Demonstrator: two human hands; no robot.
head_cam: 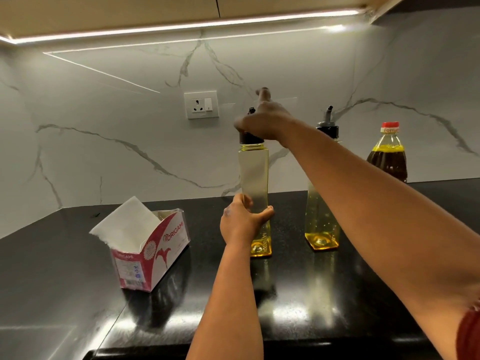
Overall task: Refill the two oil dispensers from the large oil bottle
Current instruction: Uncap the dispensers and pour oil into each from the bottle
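Black cap [248, 137] of left dispenser [255, 183] under right hand [262, 120], fingers curled on it, one finger raised, centre of frame. Left hand [242, 224] grips same dispenser low on body, thumb wrapped round front. Dispenser upright on black table [298, 294], thin layer of yellow oil at base. Second dispenser [322, 216] just right, spout cap on, partly behind forearm. Large oil bottle [388, 157], red cap, upper right by marble wall [104, 113]. Tissue box [148, 250] lower left
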